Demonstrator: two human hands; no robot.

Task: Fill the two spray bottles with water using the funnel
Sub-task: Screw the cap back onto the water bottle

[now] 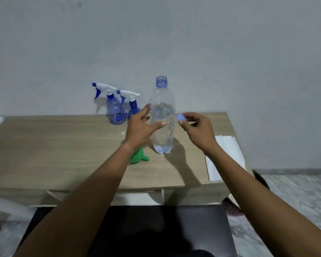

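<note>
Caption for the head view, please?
Right hand holds the blue cap, left hand at the open water bottle, spray bottles and funnel on table.

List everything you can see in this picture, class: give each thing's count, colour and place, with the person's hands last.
table: one, light wood, against the grey wall
water bottle: one, clear, uncapped, upright mid-table
spray bottles: two, blue with white trigger heads, table's back, left of the water bottle
bottle cap: one, blue, right of the water bottle
funnel: one, green, lying left of the water bottle's base
sheet: one, white, table's right edge
left hand: open, beside the water bottle
right hand: pinches the bottle cap
</note>
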